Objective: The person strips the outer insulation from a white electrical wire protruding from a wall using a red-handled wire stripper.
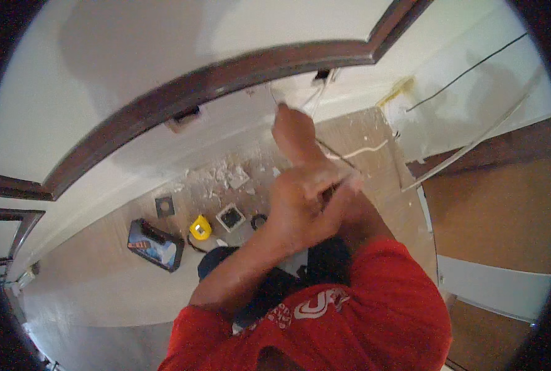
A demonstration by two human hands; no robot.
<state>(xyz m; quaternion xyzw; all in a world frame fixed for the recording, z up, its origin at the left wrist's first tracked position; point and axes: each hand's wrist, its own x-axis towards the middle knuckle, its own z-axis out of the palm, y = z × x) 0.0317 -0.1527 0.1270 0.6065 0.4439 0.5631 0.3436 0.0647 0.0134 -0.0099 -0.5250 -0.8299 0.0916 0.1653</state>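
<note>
My right hand (295, 132) reaches towards the wall, its thumb and fingers pinched on a thin wire (272, 94) close below the dark wooden trim. White wires (320, 95) hang from a dark wall opening (322, 74) just right of that hand. Nearer my body, my left hand (305, 199) crosses over my right forearm with its fingers curled. Blur hides whether anything lies in those fingers. A thin dark rod or cable (339, 156) slants between my right wrist and my left fingertips; whether it is held cannot be seen.
Plaster debris (226, 178) litters the floor by the wall. Near my legs lie a yellow tape measure (200, 228), a square box frame (231, 217), a black tape roll (258, 221), a square plate (165, 206) and a dark printed case (155, 246). A black cable (465, 72) crosses the right wall.
</note>
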